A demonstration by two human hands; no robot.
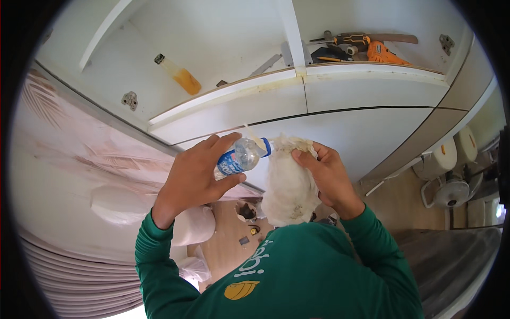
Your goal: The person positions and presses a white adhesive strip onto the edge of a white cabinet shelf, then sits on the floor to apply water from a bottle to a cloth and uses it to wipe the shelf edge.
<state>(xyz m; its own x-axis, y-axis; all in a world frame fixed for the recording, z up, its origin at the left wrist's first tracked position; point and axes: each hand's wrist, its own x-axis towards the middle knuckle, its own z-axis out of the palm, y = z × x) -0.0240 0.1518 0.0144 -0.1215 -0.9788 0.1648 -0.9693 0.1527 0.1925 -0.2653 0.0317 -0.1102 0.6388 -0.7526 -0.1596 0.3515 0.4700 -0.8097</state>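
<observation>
My left hand [194, 173] is wrapped round a small clear plastic bottle [234, 164] with a blue label and a blue ring at its neck. The bottle is tilted to the right, its neck close to a whitish cloth [289, 186]. Whether the neck touches the cloth, I cannot tell. My right hand [332, 175] pinches the cloth by its upper edge between thumb and fingers. The cloth hangs down in front of my chest, soiled with brownish specks near its top and bottom.
Ahead is a white cabinet [361, 135] with open compartments. A bottle of amber liquid [186, 81] is in the left one. An orange tool [383, 53] and other hand tools lie in the right one. A tape measure [255, 230] is on the floor; a fan [451, 192] stands right.
</observation>
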